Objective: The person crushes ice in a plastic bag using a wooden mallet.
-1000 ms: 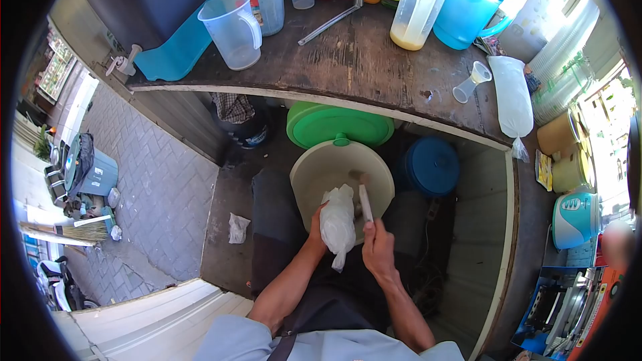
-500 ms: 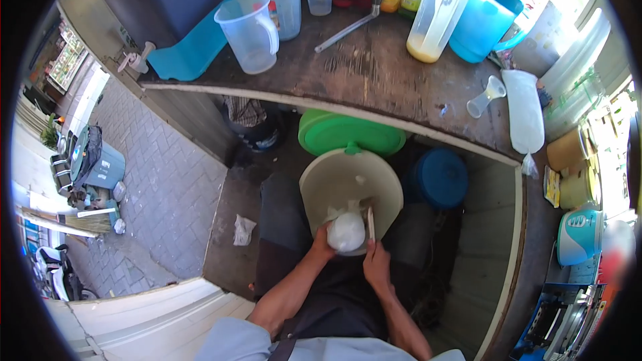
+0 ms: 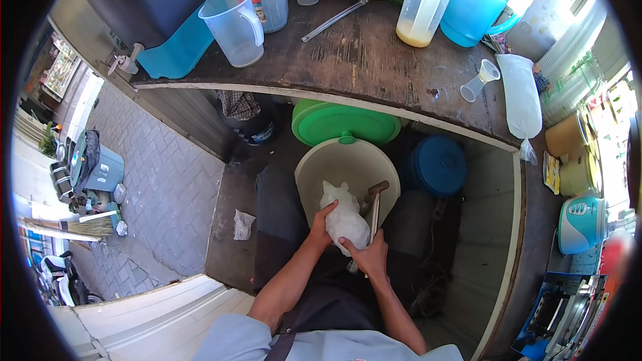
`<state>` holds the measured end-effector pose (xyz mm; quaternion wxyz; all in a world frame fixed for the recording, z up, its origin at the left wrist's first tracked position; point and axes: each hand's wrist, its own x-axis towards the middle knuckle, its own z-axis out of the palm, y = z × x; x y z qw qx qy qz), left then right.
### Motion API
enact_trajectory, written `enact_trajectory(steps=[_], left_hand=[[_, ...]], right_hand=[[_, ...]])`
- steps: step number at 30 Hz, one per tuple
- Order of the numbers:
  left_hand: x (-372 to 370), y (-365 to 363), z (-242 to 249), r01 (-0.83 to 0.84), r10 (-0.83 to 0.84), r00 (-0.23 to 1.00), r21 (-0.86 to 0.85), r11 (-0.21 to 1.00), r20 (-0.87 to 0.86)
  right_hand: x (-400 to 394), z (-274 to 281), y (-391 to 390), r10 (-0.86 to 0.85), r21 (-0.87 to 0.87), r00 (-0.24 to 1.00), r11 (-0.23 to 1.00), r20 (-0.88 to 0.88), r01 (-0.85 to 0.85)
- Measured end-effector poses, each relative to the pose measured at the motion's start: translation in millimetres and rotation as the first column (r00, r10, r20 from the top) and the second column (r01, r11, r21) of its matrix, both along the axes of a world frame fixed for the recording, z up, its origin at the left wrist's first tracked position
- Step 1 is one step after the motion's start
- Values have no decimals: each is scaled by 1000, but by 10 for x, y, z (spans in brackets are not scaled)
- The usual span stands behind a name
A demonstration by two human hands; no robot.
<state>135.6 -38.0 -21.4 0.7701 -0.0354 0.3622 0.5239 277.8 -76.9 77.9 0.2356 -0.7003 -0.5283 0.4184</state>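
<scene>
A plastic bag of white ice point(image 3: 344, 217) is held over the pale bucket point(image 3: 314, 167) between my knees. My left hand point(image 3: 323, 225) is closed around the bag's left side. In my right hand point(image 3: 369, 254) is a hammer point(image 3: 374, 210), its handle upright and its brownish head at the top. The right thumb also presses against the lower end of the bag. Part of the bucket's inside is hidden by the bag and the hands.
Behind the bucket leans a green lid point(image 3: 344, 122); a blue container point(image 3: 438, 166) stands to its right. The wooden counter point(image 3: 334, 60) above holds a clear measuring jug point(image 3: 232, 30), a blue pitcher point(image 3: 476, 7), and another ice bag point(image 3: 520, 97). Crumpled plastic point(image 3: 243, 224) lies on the floor.
The ice bag has been raised and tilted lengthwise. My right hand has moved left onto its lower end with the hammer, whose head is now higher. The view has shifted slightly.
</scene>
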Motion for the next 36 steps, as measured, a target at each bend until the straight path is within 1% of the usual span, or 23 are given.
enact_trajectory(steps=[1,3,4,5,6,7,9,14,16,17,19,20,22,24,25,26,27,28,30,31,33,34,36], left_hand=[[7,-10,44,5,-5,1000,-2,1000,0],[5,-7,136,-207,194,957,37,978,214],[-2,-20,140,-206,193,958,37,978,214],[-6,-50,145,-240,243,942,-40,970,230],[-2,-79,140,-272,293,925,-117,955,243],[24,-105,-2,-273,293,925,-117,955,242],[75,-84,-259,-376,382,922,-82,923,70],[26,-88,-399,-327,337,938,-118,938,75],[0,-77,-401,-316,324,945,-115,942,49],[-30,-51,-403,-318,324,946,-170,933,8],[-90,7,-307,-320,321,946,-221,921,-34],[-125,17,-255,-318,311,948,-244,916,-67],[-180,40,-205,-318,302,948,-269,909,-101],[-212,89,-172,-403,310,851,-149,903,-424],[-233,128,-39,-401,307,852,-152,903,-424],[-270,166,100,-268,150,643,-37,963,-751],[-301,223,267,-93,41,294,14,996,-955],[-324,278,384,-93,42,293,16,996,-955],[-366,359,554,62,37,163,48,997,-986],[-393,383,576,61,41,163,52,997,-986],[-437,435,605,206,152,14,152,967,-988],[-429,446,596,208,153,14,152,966,-988],[-400,467,611,170,312,-139,288,943,-940]], right_hand=[[0,-2,-14,-1,-33,1000,999,1,1],[48,-167,-24,-4,-9,999,1000,-34,4],[75,-260,-14,-2,13,998,1000,-69,3],[107,-336,7,-3,13,998,1000,-70,4],[141,-402,35,-22,1,989,1000,-148,23],[167,-433,51,-41,-14,973,999,-226,39],[191,-457,110,-41,-3,962,999,-269,41],[207,-639,197,-48,47,949,997,-312,65],[214,-604,237,-77,-59,930,996,-358,60],[214,-582,245,-86,-62,931,996,-356,68],[181,-515,272,-257,-271,813,954,-522,128],[186,-518,284,-256,-270,812,954,-524,127],[237,-550,294,-275,-384,799,921,-535,60],[309,-737,306,-263,-392,804,919,-534,40],[322,-773,303,-248,-399,809,917,-533,18],[331,-804,289,-250,-401,809,916,-533,19],[326,-803,296,-264,-377,772,926,-579,34],[313,-777,307,-275,-353,732,934,-623,50],[310,-631,361,-298,-380,709,924,-639,46],[308,-518,400,-322,-405,687,913,-652,43],[297,-328,450,-346,-414,701,907,-624,79],[294,-264,460,-376,-429,713,896,-592,116],[273,-199,493,-388,-420,694,897,-607,134]])
